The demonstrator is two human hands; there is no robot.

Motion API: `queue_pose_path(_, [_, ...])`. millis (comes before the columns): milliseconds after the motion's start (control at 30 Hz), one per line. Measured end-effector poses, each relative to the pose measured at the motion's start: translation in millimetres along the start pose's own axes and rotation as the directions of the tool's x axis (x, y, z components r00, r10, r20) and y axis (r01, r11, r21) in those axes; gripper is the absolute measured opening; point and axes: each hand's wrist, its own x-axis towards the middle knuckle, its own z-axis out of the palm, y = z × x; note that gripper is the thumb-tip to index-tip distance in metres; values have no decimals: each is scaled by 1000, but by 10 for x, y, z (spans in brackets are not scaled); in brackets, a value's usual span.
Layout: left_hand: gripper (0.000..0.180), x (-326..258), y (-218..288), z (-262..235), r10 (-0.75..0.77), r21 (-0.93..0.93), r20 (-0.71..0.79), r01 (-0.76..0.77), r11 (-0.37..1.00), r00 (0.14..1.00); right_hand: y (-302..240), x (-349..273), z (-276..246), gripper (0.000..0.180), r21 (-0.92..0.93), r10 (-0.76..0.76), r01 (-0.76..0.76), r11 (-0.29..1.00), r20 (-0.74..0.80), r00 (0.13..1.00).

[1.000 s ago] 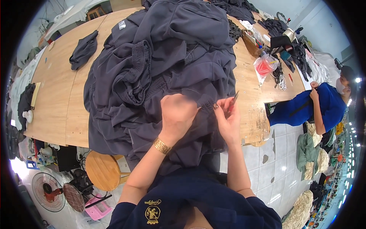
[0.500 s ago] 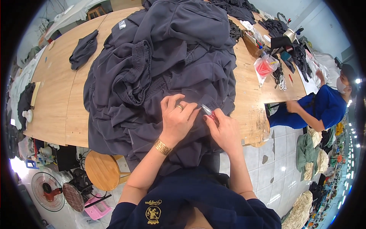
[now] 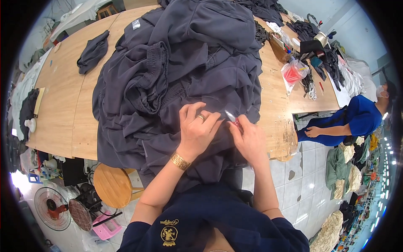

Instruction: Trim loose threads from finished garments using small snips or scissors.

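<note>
A large heap of dark grey garments (image 3: 176,84), some with gathered elastic waistbands, lies in front of me. Over its near part, my left hand (image 3: 198,128) has thumb and index finger brought together in a pinch. Whatever lies between those fingertips is too fine or too hidden to make out. My right hand (image 3: 248,140) grips small thread snips (image 3: 231,117) with a red handle. Their metal blades point up and left, a little to the right of my left fingertips. The fingers curl around the handle and cover most of it.
The heap rests on a wooden table (image 3: 56,113). A small dark cloth piece (image 3: 93,52) lies left of it. At right are a plastic bag with red contents (image 3: 295,71) and a white cord (image 3: 309,90). A co-worker in blue (image 3: 352,122) stands right; a wooden stool (image 3: 111,185) is below left.
My right hand has shifted slightly right with the snips, away from my left fingertips. My left hand has barely moved. The co-worker has lowered their arms and turned away.
</note>
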Motion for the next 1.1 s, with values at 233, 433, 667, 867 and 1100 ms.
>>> queue_pose_path(233, [28, 20, -181, -383, -368, -221, 48, 369, 903, 929, 281, 112, 256, 31, 382, 231, -227, 896, 35, 972])
queue_pose_path(433, [18, -358, -295, -801, -339, -170, 287, 396, 902, 896, 412, 116, 416, 31, 457, 241, -220, 862, 13, 970])
queue_pose_path(667, [21, -616, -173, -680, -292, -48, 360, 330, 943, 886, 319, 85, 352, 24, 504, 205, -175, 845, -3, 979])
queue_pose_path(867, [22, -327, -164, -747, -488, -460, 645, 809, 366, 588, -41, -36, 72, 25, 583, 152, -107, 806, -29, 988])
queue_pose_path(1100, [13, -204, -79, -725, -498, -565, 680, 817, 111, 538, -405, -164, 29, 24, 336, -266, 249, 908, 6, 964])
